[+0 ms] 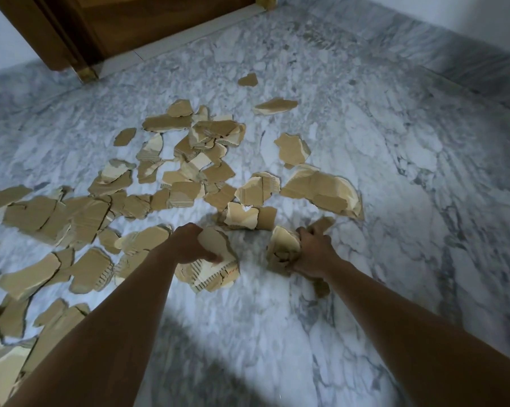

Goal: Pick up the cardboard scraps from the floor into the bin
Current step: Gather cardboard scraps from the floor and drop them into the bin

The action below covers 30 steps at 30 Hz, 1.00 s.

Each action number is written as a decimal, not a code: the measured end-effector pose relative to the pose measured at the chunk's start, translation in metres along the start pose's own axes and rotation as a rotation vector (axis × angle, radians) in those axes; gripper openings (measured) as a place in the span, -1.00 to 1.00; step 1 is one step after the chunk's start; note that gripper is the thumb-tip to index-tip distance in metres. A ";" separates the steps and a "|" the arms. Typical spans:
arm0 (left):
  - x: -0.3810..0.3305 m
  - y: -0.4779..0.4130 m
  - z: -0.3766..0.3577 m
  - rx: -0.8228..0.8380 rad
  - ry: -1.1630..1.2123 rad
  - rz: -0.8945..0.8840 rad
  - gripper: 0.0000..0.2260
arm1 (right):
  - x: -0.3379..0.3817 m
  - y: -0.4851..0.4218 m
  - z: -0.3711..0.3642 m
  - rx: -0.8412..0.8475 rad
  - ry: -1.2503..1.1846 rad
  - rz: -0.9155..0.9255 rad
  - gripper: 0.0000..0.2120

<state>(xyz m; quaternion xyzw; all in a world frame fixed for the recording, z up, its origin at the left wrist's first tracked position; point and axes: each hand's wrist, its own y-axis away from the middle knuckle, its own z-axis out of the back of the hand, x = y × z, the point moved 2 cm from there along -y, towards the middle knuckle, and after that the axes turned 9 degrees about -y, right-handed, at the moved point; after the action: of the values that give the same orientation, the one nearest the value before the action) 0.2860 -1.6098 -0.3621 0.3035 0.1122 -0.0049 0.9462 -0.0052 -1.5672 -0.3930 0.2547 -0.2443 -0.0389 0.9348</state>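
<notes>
Left hand (193, 245) grips a wad of scraps (215, 268); right hand (312, 248) clutches another bunch (283, 248), prob. several pcs. Most scraps lie ahead and left of the hands on the floor (394, 201). Bin not in view. Squeeze firmly, keep loads compact so nothing slips on the carry.

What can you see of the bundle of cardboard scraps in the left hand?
The bundle is several torn cardboard pieces stacked together, tan with paler peeled faces and ragged edges. Corrugated flutes show as a ribbed strip along its lower edge. The left hand holds it at its upper left side. It sits low over the marble floor, near the middle of the view. Whether it touches the floor cannot be told.
</notes>
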 end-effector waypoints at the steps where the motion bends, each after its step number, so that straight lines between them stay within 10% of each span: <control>1: 0.002 0.001 -0.002 0.000 -0.010 0.000 -0.34 | -0.001 0.000 -0.001 -0.008 -0.001 -0.021 -0.23; 15: -0.019 0.002 -0.024 0.026 -0.013 -0.090 -0.25 | -0.005 -0.004 -0.004 -0.053 -0.092 -0.215 -0.07; 21: -0.014 0.003 -0.032 0.073 0.004 -0.011 -0.24 | -0.005 -0.003 -0.004 -0.018 -0.129 -0.019 -0.74; 30: -0.027 0.020 -0.027 0.075 0.041 -0.061 -0.22 | -0.003 0.044 0.064 0.327 0.214 0.148 -0.66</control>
<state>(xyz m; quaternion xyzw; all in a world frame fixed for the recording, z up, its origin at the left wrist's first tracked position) 0.2559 -1.5796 -0.3660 0.3350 0.1404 -0.0318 0.9312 -0.0408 -1.5580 -0.3241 0.3869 -0.1648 0.0973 0.9020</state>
